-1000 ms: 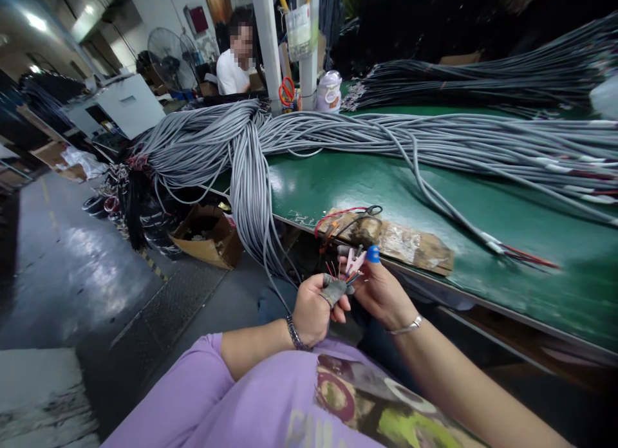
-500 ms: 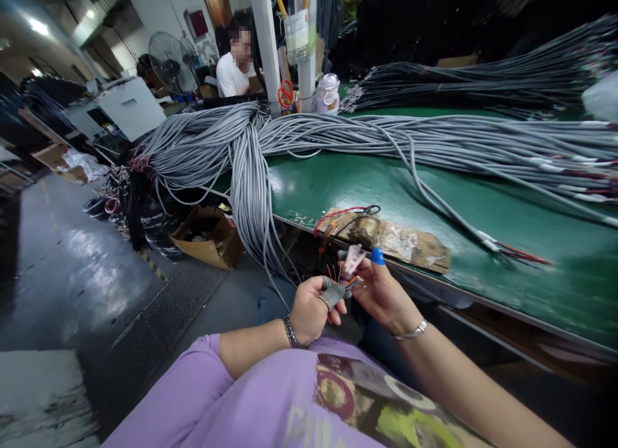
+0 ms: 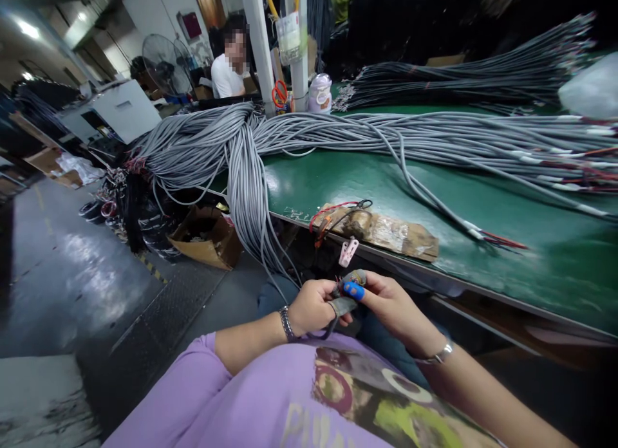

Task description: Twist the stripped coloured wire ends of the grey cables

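Observation:
My left hand (image 3: 315, 306), with grey tape or a cot on its fingers, is closed around the end of a grey cable (image 3: 333, 326). Thin coloured wires stick out at its fingertips, mostly hidden. Against them presses my right hand (image 3: 393, 303), its blue-wrapped thumb and grey-covered forefinger pinched together on the wire ends. Just beyond the fingers, a pale pink clip (image 3: 348, 252) sits at the table edge, apart from both hands. Behind it lies a taped cardboard strip (image 3: 400, 234) with red and black leads (image 3: 333, 211).
A thick bundle of grey cables (image 3: 338, 131) crosses the green table (image 3: 333, 174) and droops over its edge at left. One pair of cables (image 3: 434, 206) shows bare coloured ends. An open cardboard box (image 3: 205, 245) stands on the floor. A person (image 3: 226, 74) sits behind the post.
My right hand has come down and inward, its thumb closing over the wires at my left fingertips. The pink clip now shows clear of the fingers. The view has shifted slightly.

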Demonstrator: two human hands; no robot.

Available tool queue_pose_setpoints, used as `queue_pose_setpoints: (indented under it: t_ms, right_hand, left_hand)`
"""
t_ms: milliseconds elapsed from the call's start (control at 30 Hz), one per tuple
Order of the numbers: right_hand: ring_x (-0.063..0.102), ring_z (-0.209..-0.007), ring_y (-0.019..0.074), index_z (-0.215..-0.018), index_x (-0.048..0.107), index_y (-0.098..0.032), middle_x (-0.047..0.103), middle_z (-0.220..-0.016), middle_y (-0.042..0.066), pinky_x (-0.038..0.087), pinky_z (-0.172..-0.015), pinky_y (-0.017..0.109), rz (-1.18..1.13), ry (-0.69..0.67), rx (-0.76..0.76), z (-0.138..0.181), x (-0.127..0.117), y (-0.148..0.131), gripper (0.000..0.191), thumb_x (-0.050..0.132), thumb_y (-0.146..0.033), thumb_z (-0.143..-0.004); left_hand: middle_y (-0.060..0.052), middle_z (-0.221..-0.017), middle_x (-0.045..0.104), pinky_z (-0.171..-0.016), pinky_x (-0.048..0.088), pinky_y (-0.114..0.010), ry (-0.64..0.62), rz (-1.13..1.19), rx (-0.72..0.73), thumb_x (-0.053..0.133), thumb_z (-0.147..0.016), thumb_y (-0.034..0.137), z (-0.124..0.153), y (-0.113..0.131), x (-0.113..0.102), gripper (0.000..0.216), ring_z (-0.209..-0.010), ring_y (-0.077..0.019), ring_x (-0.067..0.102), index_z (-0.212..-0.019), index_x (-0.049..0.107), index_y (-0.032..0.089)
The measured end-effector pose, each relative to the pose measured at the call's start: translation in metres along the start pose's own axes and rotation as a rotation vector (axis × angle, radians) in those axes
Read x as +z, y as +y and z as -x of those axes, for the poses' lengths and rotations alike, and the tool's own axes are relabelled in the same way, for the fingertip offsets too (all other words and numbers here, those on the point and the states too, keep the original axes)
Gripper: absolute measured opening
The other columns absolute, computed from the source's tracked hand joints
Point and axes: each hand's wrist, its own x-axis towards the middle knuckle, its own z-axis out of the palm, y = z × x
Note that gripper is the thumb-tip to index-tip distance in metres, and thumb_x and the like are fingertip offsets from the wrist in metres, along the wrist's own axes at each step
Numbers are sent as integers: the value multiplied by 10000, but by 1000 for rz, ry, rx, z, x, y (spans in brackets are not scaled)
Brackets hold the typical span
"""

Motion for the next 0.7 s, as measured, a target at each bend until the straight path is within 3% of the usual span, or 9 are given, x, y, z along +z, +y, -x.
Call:
queue_pose_setpoints:
  t_ms: [267,700]
  right_hand:
    - [547,-614,156,-677,703,-192,659,-653,18,455,-618,282,-54,111,16,-1,5,2,336,801,-506,-606]
    - [476,-565,129,-631,630,-193,586,-591,-6,405,-557,262,-80,187,16,2,10,9,346,774,-507,-648]
  left_hand:
    - [-49,-588,625,-541,487,-268,99,36,27,724,-609,605,10,4,-2,492,-528,-143,592,-644,614,127]
    - [-50,-594,645,-484,458,-245,198,208,10,722,-620,578,2,-8,0,476,-480,-144,597,-705,597,126]
